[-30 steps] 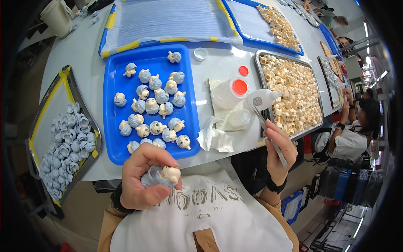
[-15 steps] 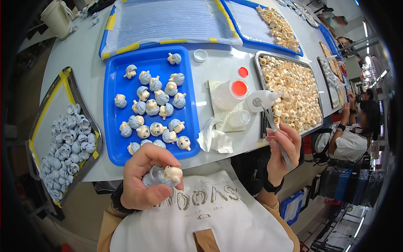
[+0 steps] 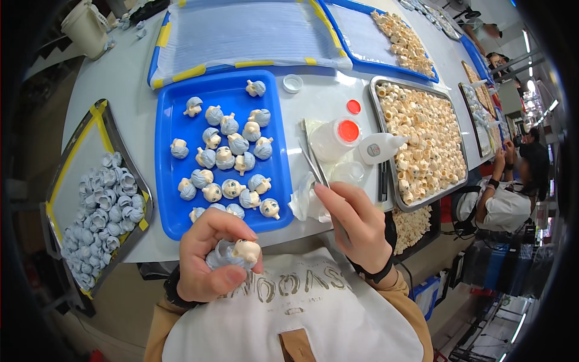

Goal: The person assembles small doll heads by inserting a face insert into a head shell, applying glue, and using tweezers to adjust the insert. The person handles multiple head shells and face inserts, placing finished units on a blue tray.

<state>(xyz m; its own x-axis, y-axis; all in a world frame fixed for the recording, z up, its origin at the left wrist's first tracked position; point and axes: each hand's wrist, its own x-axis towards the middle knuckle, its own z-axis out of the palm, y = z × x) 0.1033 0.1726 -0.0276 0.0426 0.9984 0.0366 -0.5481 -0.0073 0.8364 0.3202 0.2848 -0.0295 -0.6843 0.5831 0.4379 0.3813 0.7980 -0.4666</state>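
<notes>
My left hand [image 3: 211, 253] is closed around a doll head [image 3: 246, 252] with pale blue hair, its face side turned to the right. My right hand [image 3: 356, 226] grips metal tweezers [image 3: 320, 171], their tips pointing up and left over a crumpled white tissue [image 3: 303, 198] and beside a clear jar with a red lid [image 3: 348, 130]. In front of my left hand is a blue tray [image 3: 175, 223] with several blue-haired doll heads, some face up. A white squeeze bottle [image 3: 381, 147] lies with its nozzle toward the metal tray [image 3: 386, 178].
That metal tray is full of beige hollow head parts. At left, a dark tray with yellow tape [image 3: 96, 114] holds blue hair pieces [image 3: 102, 223]. A paper-lined tray [image 3: 247, 33] stands at the back. Another person [image 3: 497, 193] sits at far right.
My right hand has swung left with the tweezers, from beside the squeeze bottle to the tissue. My left hand keeps the doll head nearly in place.
</notes>
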